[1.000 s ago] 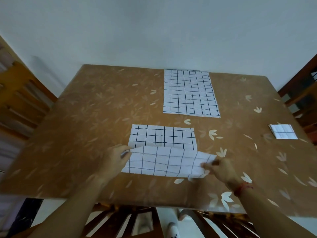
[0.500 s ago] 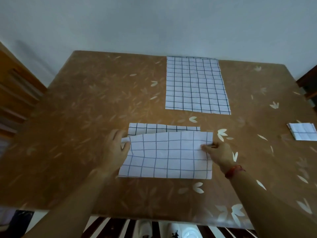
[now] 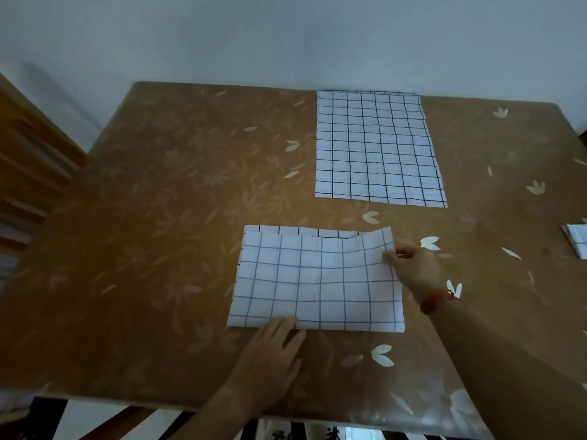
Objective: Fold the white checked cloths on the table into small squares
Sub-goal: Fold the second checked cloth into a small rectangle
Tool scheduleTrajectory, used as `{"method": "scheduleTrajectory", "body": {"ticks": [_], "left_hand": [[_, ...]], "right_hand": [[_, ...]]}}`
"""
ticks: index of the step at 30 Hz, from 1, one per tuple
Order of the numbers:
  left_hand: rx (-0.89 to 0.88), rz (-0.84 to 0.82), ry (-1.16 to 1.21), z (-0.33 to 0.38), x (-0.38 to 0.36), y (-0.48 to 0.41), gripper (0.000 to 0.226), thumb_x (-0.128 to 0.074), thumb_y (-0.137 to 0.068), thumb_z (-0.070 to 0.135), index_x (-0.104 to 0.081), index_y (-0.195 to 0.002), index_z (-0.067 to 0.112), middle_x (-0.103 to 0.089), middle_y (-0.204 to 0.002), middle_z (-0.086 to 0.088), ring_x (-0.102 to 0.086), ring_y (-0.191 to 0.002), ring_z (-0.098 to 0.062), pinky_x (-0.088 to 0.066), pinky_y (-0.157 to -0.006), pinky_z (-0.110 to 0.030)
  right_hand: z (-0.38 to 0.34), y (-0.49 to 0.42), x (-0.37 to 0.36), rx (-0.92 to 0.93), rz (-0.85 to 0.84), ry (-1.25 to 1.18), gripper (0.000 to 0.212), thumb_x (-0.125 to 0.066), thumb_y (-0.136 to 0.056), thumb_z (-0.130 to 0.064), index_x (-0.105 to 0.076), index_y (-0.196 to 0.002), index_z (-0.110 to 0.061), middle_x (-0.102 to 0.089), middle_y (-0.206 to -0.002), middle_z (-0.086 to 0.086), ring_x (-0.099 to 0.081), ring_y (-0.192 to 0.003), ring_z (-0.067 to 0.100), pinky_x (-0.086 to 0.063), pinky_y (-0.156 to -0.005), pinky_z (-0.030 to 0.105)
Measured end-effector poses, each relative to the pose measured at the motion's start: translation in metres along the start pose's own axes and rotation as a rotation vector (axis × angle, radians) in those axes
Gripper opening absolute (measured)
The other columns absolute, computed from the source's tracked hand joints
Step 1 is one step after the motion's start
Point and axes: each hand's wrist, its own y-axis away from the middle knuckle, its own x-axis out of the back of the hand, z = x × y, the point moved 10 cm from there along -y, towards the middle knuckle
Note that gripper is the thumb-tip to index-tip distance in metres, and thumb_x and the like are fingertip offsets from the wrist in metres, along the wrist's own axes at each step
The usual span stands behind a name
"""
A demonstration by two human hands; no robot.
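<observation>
left hand [image 3: 270, 350]: bare hand and forearm | right hand [image 3: 413, 265]: bare hand and forearm | right wrist: thin red thread bracelet [image 3: 440, 300], worn snug

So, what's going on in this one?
A person is folding a white checked cloth in half on the brown leaf-patterned table. The right grip pinches the top layer's far right corner, not yet flush; the left grip lies flat at the near fold. Another unfolded checked cloth waits behind, and a small folded square sits at the right.
</observation>
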Motion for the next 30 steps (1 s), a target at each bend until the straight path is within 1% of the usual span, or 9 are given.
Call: {"method": "scheduleTrajectory", "body": {"ticks": [2,6,11,14,17,22,25,26,30], "left_hand": [[-0.022,-0.02,-0.024,0.006,-0.008,0.0,0.048,-0.044,-0.083,0.041,-0.063,-0.122,0.021,-0.056,-0.133,-0.005,-0.049,-0.123,-0.023,-0.044,-0.101,-0.038],[-0.071,-0.019,-0.06,0.017,-0.012,0.0,0.048,-0.045,-0.085,0.041,-0.061,-0.124,0.019,-0.051,-0.139,-0.005,-0.04,-0.129,-0.024,-0.035,-0.107,-0.044],[-0.053,-0.051,-0.055,0.019,-0.019,-0.003,0.055,-0.042,-0.087,0.04,-0.055,-0.133,0.012,-0.048,-0.143,-0.009,-0.042,-0.133,-0.026,-0.036,-0.108,-0.045],[-0.005,-0.067,-0.024,0.012,-0.023,-0.005,0.059,-0.041,-0.087,0.04,-0.05,-0.137,0.01,-0.045,-0.145,-0.01,-0.039,-0.135,-0.025,-0.038,-0.107,-0.044],[0.014,-0.07,-0.017,0.008,-0.025,-0.007,0.06,-0.041,-0.086,0.041,-0.05,-0.136,0.01,-0.045,-0.145,-0.01,-0.039,-0.135,-0.023,-0.036,-0.108,-0.043],[0.007,-0.026,-0.023,0.011,-0.023,-0.006,0.059,-0.038,-0.088,0.037,-0.048,-0.137,0.006,-0.043,-0.146,-0.013,-0.037,-0.137,-0.024,-0.026,-0.111,-0.043],[-0.009,-0.014,0.011,0.017,-0.022,-0.005,0.058,-0.037,-0.091,0.032,-0.044,-0.139,0.001,-0.042,-0.146,-0.015,-0.036,-0.138,-0.025,-0.031,-0.112,-0.044],[-0.025,-0.024,0.022,0.019,-0.024,-0.005,0.057,-0.036,-0.092,0.03,-0.042,-0.14,0.0,-0.04,-0.147,-0.016,-0.034,-0.139,-0.026,-0.033,-0.111,-0.046],[-0.025,-0.066,0.039,0.023,-0.029,-0.004,0.058,-0.033,-0.094,0.028,-0.036,-0.142,-0.004,-0.037,-0.148,-0.019,-0.03,-0.141,-0.028,-0.037,-0.108,-0.045]], "right_hand": [[0.002,-0.002,-0.001,0.006,0.03,0.026,0.005,-0.07,-0.087,-0.022,-0.071,-0.091,-0.025,-0.071,-0.096,-0.003,-0.067,-0.094,0.019,-0.056,-0.087,0.041],[-0.001,0.004,-0.006,0.054,0.077,0.253,0.047,-0.069,-0.087,-0.033,-0.055,-0.129,-0.015,-0.061,-0.126,0.006,-0.059,-0.114,0.026,-0.049,-0.097,0.041],[-0.017,0.055,-0.039,0.367,0.051,0.585,0.056,-0.067,-0.087,-0.032,-0.05,-0.136,-0.009,-0.048,-0.137,0.015,-0.048,-0.122,0.032,-0.044,-0.101,0.043],[-0.011,0.096,-0.073,0.499,-0.08,0.635,0.055,-0.067,-0.086,-0.027,-0.051,-0.135,-0.007,-0.049,-0.136,0.018,-0.046,-0.125,0.032,-0.044,-0.103,0.046],[-0.009,0.133,-0.095,0.627,-0.134,0.672,0.051,-0.063,-0.084,-0.022,-0.053,-0.131,-0.006,-0.052,-0.134,0.018,-0.051,-0.122,0.033,-0.049,-0.097,0.048],[0.007,0.173,-0.125,0.738,-0.265,0.817,0.056,-0.038,-0.089,-0.031,-0.05,-0.136,-0.002,-0.049,-0.143,0.018,-0.05,-0.13,0.034,-0.051,-0.096,0.047],[0.012,0.186,-0.138,0.801,-0.317,0.892,0.062,-0.018,-0.102,-0.039,-0.05,-0.136,0.003,-0.048,-0.143,0.02,-0.047,-0.133,0.033,-0.048,-0.101,0.049],[0.013,0.19,-0.143,0.815,-0.337,0.907,0.065,-0.018,-0.102,-0.042,-0.048,-0.138,0.003,-0.046,-0.144,0.02,-0.044,-0.135,0.031,-0.046,-0.103,0.048],[0.023,0.196,-0.157,0.808,-0.366,0.959,0.068,-0.044,-0.092,-0.043,-0.043,-0.142,0.003,-0.042,-0.148,0.017,-0.039,-0.139,0.029,-0.04,-0.109,0.046]]}}
